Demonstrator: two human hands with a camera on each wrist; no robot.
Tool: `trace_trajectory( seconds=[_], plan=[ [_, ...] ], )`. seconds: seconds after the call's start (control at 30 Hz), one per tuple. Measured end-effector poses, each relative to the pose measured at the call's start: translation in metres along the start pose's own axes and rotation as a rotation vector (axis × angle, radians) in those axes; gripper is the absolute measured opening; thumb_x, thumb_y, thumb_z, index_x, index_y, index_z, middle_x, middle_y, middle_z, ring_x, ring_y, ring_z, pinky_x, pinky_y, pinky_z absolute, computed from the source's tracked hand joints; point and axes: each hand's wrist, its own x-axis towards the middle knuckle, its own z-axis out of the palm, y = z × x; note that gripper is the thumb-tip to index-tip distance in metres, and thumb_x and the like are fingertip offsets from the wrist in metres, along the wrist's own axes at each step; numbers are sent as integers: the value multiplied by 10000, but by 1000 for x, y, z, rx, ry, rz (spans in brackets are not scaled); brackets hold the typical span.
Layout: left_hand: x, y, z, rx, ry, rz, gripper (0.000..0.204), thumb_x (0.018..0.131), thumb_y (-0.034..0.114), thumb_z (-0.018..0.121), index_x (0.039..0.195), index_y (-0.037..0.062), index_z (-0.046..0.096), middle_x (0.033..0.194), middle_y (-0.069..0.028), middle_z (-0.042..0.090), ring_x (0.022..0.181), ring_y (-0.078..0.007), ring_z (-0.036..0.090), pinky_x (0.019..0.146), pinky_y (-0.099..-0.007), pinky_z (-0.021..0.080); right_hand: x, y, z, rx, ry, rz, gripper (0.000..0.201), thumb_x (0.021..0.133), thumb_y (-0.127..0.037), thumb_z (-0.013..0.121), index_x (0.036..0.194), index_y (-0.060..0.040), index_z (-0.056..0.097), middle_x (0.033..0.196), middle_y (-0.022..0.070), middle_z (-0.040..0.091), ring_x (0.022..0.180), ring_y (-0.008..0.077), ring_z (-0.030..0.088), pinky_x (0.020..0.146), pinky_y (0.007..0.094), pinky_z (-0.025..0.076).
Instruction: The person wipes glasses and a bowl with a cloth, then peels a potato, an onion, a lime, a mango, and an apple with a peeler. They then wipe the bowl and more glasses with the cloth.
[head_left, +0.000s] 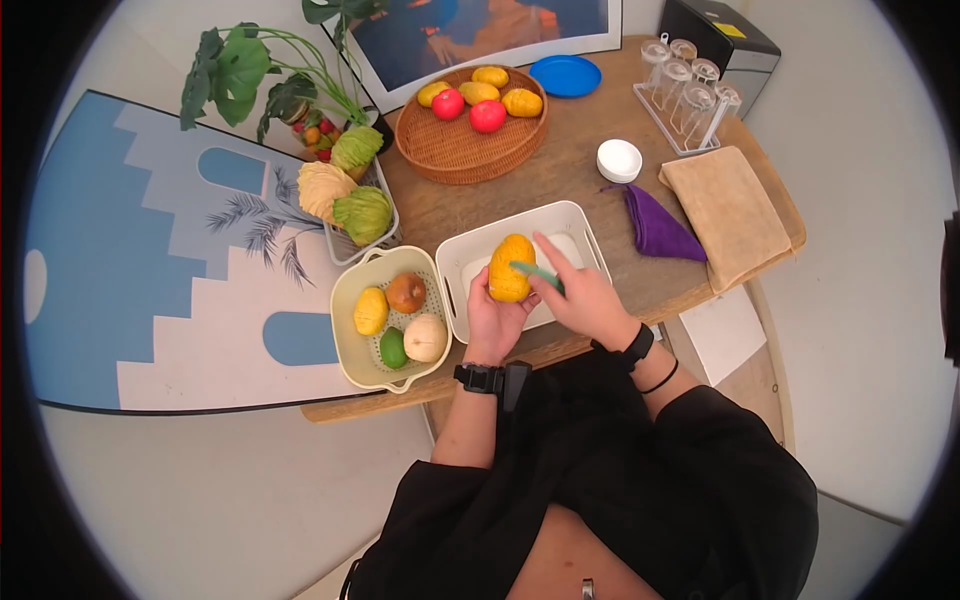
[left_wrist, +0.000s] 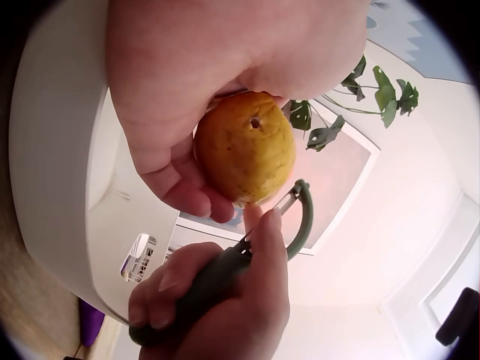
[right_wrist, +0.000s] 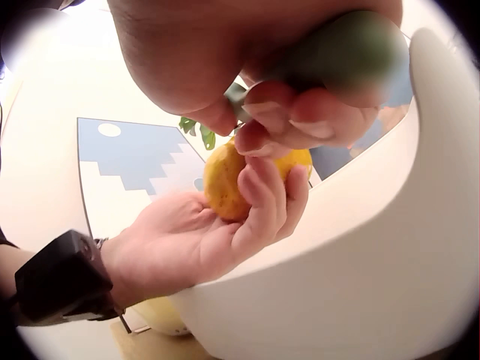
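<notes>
In the head view my left hand (head_left: 484, 318) holds a yellow mango (head_left: 510, 285) from below, over a white basin (head_left: 463, 262). My right hand (head_left: 597, 306) grips a green peeler (head_left: 540, 274) whose head overlaps the mango's upper side there. Seen from the left wrist, the mango (left_wrist: 244, 154) shows its stem scar, and the peeler's curved frame (left_wrist: 307, 221) stands beside its lower end. The right wrist view has the thick green handle (right_wrist: 337, 56) under curled fingers, with the left hand's fingers wrapped round the mango (right_wrist: 223, 180).
A cream basket (head_left: 343, 340) with several fruits stands left of the basin. Behind are a round wicker tray (head_left: 470, 160) of fruit and a blue plate (head_left: 566, 76). To the right lie a purple cloth (head_left: 660, 225), a tan cloth (head_left: 728, 210), a white bowl (head_left: 619, 160) and a glass rack (head_left: 680, 130).
</notes>
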Motion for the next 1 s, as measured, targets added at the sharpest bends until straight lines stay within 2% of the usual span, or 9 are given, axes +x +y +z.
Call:
trace_trajectory(
  seconds=[0.07, 0.2, 0.3, 0.37, 0.47, 0.67, 0.8, 0.9, 1.0],
  plan=[
    [0, 1, 0, -18, -29, -16, 494, 1036, 403, 342, 1327, 60, 544, 1222, -133, 647, 1012, -285, 628, 900, -418, 504, 10, 7, -4, 82, 114, 117, 630, 965, -311, 628, 1532, -159, 399, 635, 239, 612, 629, 416, 650, 589, 457, 498],
    [-6, 5, 10, 53, -26, -10, 479, 993, 387, 378, 1300, 65, 555, 1212, -128, 646, 1013, -270, 620, 867, -411, 499, 25, 18, -11, 117, 141, 175, 593, 960, -350, 608, 1488, -130, 453, 676, 248, 642, 653, 441, 659, 616, 507, 532],
    [-7, 5, 12, 19, -13, -4, 498, 983, 385, 391, 1332, 61, 537, 1251, -137, 634, 1094, -295, 605, 904, -443, 494, 19, 6, -21, 236, 82, 101, 595, 956, -354, 612, 1485, -128, 462, 644, 230, 632, 627, 443, 651, 605, 512, 528],
    [-8, 4, 17, -26, 27, 5, 518, 981, 386, 397, 1361, 57, 522, 1279, -144, 625, 1151, -317, 593, 938, -468, 491, 6, -3, -20, 124, -86, -73, 652, 941, -348, 626, 1523, -146, 412, 635, 219, 631, 614, 431, 652, 598, 506, 528],
    [-8, 2, 24, 57, 76, 81, 557, 978, 378, 403, 1422, 50, 481, 1348, -168, 595, 1261, -347, 549, 1031, -518, 455, -3, -6, -9, -78, -154, -176, 734, 927, -349, 637, 1565, -159, 330, 620, 200, 630, 588, 412, 650, 578, 497, 525],
    [-6, 2, 19, 81, 9, 35, 586, 1030, 438, 365, 1459, 47, 443, 1384, -196, 572, 1277, -332, 552, 1095, -517, 415, -4, 6, 10, -171, -61, -225, 812, 911, -330, 679, 1589, -165, 264, 636, 184, 638, 611, 402, 657, 581, 482, 529],
    [-4, 1, 17, 67, 61, 46, 536, 1050, 473, 362, 1408, 94, 485, 1325, -126, 604, 1202, -291, 589, 1020, -502, 465, 6, 7, 4, -152, -35, -213, 785, 925, -332, 667, 1589, -180, 274, 670, 197, 649, 618, 404, 659, 586, 486, 523],
    [-5, 1, 18, 67, 89, 38, 482, 1048, 464, 388, 1382, 138, 508, 1310, -77, 610, 1155, -254, 604, 942, -474, 500, 16, 6, -9, -38, -76, -83, 729, 946, -327, 644, 1580, -195, 309, 695, 197, 660, 628, 417, 654, 588, 481, 516],
    [-4, 3, 12, 109, 58, 10, 488, 1027, 460, 403, 1388, 148, 507, 1322, -74, 601, 1166, -264, 590, 930, -451, 484, 32, 18, -12, 76, 0, -66, 639, 964, -341, 626, 1546, -200, 400, 620, 148, 616, 538, 351, 631, 547, 442, 495]
  ],
)
